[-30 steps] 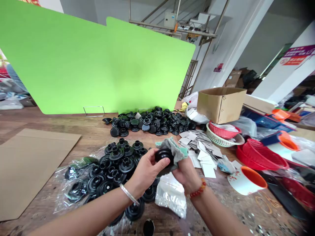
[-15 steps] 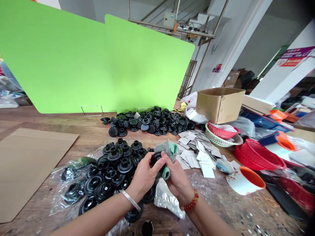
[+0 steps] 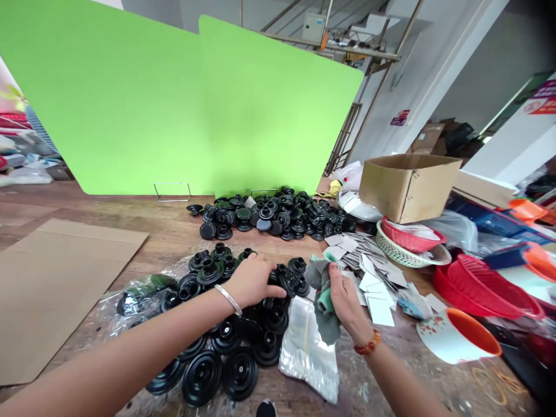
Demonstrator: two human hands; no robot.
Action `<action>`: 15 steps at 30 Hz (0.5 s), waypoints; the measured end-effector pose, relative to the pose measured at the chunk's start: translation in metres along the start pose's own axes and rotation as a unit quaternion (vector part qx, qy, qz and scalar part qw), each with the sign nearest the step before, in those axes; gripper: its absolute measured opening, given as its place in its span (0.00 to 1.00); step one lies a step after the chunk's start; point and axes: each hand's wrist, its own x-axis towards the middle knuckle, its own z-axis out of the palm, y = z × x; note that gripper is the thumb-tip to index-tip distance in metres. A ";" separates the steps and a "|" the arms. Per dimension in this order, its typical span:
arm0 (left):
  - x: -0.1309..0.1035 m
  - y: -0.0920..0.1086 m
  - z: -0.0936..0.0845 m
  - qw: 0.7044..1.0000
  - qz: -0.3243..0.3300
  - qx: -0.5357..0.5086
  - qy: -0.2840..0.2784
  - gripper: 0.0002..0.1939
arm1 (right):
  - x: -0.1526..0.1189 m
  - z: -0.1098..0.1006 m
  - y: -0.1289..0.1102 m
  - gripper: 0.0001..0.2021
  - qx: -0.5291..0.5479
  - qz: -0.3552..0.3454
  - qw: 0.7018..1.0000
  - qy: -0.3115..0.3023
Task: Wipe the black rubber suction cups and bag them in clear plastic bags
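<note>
My left hand (image 3: 252, 281) is over the near pile of black round stepped parts (image 3: 202, 376), its thumb apart from the fingers. Some of its fingertips are hidden behind the hand, among the parts. Many of these parts have a wide ringed base and a short hollow neck. My right hand (image 3: 345, 295) is closed on a crumpled grey and green cloth (image 3: 324, 307), held just right of the pile. Below the cloth lies a stack of clear plastic bags (image 3: 306, 353).
A second heap of black parts (image 3: 264, 215) lies before the green boards (image 3: 278, 116). White cards (image 3: 380, 307) are scattered to the right, near baskets (image 3: 486, 284), a cardboard box (image 3: 408, 185) and an orange-lined white container (image 3: 456, 336). Flat cardboard (image 3: 65, 289) lies left.
Both hands were together on a black part with the cloth. My left hand has moved left onto the pile, my right hand rightward with the cloth. The view has shifted slightly.
</note>
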 end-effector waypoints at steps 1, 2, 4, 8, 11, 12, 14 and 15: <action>0.009 -0.010 -0.007 1.000 -0.005 0.000 0.002 0.22 | -0.001 -0.002 0.003 0.27 0.005 0.006 1.000 0.001; 0.018 -0.023 -0.015 1.000 -0.021 0.002 0.010 0.19 | -0.002 -0.004 0.006 0.27 0.012 0.013 1.000 0.000; 0.038 -0.055 -0.034 0.996 -0.081 0.017 0.031 0.12 | -0.002 -0.008 0.012 0.27 0.030 0.037 0.999 -0.004; 0.065 -0.123 -0.057 0.967 -0.233 0.053 0.084 0.16 | -0.001 -0.014 0.022 0.27 0.055 0.084 0.995 0.002; 0.069 -0.153 -0.052 0.940 -0.321 0.041 0.104 0.19 | 0.000 -0.013 0.025 0.26 0.073 0.083 0.994 0.000; 0.068 -0.158 -0.048 0.933 -0.340 0.031 0.110 0.19 | 0.000 -0.012 0.025 0.26 0.084 0.084 0.993 -0.008; 0.066 -0.163 -0.042 0.922 -0.367 0.005 0.125 0.20 | 0.000 -0.011 0.024 0.25 0.109 0.087 0.990 -0.026; 0.064 -0.163 -0.040 0.917 -0.376 -0.010 0.134 0.21 | -0.001 -0.011 0.022 0.24 0.121 0.089 0.988 -0.027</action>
